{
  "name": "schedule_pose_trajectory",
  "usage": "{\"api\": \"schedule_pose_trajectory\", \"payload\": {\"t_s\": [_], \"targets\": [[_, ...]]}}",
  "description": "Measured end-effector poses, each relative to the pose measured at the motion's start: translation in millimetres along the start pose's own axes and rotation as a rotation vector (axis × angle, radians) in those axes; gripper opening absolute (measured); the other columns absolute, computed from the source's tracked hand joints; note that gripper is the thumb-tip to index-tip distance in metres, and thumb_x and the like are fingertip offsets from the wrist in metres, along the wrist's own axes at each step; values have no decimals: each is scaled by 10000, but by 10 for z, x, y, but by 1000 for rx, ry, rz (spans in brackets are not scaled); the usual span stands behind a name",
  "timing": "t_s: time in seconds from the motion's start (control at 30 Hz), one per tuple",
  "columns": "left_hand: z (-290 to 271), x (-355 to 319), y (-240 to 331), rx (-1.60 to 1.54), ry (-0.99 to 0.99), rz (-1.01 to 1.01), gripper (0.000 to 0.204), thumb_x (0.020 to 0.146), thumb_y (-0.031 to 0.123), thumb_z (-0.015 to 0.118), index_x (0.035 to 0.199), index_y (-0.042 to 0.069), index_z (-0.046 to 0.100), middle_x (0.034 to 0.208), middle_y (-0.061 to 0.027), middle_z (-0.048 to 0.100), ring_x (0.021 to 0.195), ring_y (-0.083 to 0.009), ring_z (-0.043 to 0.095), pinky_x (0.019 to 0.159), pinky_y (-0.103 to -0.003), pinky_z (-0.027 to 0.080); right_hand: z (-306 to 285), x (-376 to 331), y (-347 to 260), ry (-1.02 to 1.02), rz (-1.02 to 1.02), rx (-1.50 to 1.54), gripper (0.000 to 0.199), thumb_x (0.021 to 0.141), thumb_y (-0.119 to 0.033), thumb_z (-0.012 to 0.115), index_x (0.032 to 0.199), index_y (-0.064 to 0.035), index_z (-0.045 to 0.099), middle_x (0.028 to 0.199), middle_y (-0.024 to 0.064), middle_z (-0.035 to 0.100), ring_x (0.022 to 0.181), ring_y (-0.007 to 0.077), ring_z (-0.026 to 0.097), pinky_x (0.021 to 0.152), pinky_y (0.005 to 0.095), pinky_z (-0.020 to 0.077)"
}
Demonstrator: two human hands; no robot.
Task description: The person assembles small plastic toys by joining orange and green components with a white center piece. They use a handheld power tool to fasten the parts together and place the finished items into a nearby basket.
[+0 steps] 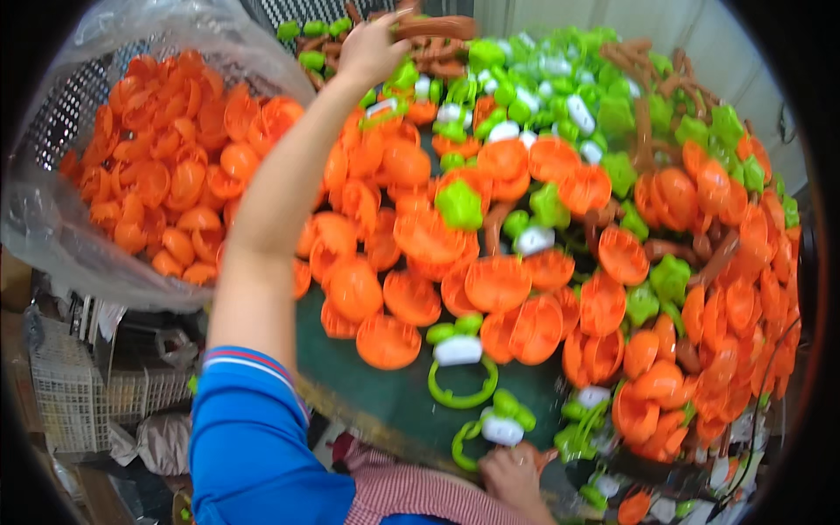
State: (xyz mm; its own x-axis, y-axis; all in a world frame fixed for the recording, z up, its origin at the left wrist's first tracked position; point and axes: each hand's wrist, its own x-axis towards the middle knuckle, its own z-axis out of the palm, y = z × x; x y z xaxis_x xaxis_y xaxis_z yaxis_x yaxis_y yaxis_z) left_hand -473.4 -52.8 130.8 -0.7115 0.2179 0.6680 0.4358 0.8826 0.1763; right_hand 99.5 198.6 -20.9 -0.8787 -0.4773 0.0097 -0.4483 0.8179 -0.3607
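My left hand [374,51] reaches to the far edge of the pile, its fingers closed on a brown plastic stick-shaped piece [435,27]. More brown pieces and green parts lie around it. Close to my body at the table's front edge, my right hand [511,473] is curled, with a bit of orange showing beside its fingers; what it holds is mostly hidden. Just beyond that hand lies a green ring part with a white block [503,430] and green leaf-like tabs. A similar green ring [462,385] rests farther in, among orange half shells [388,341].
A plastic-lined basket [44,131] full of orange shells stands at the left. Green and white parts [551,79] are heaped at the back, orange shells [739,302] at the right. The dark green tabletop [341,376] shows near the front. White wire baskets [66,385] stand lower left.
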Motion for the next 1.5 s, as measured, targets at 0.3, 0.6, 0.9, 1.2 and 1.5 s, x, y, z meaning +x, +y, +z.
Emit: {"api": "schedule_pose_trajectory", "payload": {"t_s": [0.3,0.6,0.9,1.2,1.5], "targets": [[-1842,-3372,1250,-279,-1010,1000,346,792,195,607,1128,140,666,831,4,598,972,-202,574,985,-408,456,-38,96,-99,50,35,36,247,654,-198,751,806,-108,580,889,51,559,929,257,551,815,414,421],[-1580,-4336,1640,-434,-799,308,418,752,192,732,1151,98,652,1048,-68,649,1100,-255,588,1091,-518,361,9,-15,-217,115,67,48,163,745,-136,682,893,-106,619,844,41,551,850,225,577,897,443,405],[-1463,-4350,1776,-467,-614,292,288,768,130,704,1056,116,702,914,-28,654,873,-210,646,1006,-479,454,0,-160,-217,137,-4,115,163,790,-76,615,949,-105,638,876,20,652,827,178,637,923,445,450],[-1345,-4473,1964,-525,-533,428,263,783,119,621,1025,41,687,883,-48,626,877,-222,635,982,-393,491,-40,-75,-283,121,-63,143,184,769,-77,591,951,-58,617,880,41,656,844,195,645,839,364,494],[-1591,-3851,1359,-205,-426,296,293,691,91,730,982,75,695,1062,-51,668,1032,-263,607,953,-434,475,104,-133,-297,254,10,149,249,736,-59,643,984,-42,659,910,64,659,890,230,629,817,377,499]]}}
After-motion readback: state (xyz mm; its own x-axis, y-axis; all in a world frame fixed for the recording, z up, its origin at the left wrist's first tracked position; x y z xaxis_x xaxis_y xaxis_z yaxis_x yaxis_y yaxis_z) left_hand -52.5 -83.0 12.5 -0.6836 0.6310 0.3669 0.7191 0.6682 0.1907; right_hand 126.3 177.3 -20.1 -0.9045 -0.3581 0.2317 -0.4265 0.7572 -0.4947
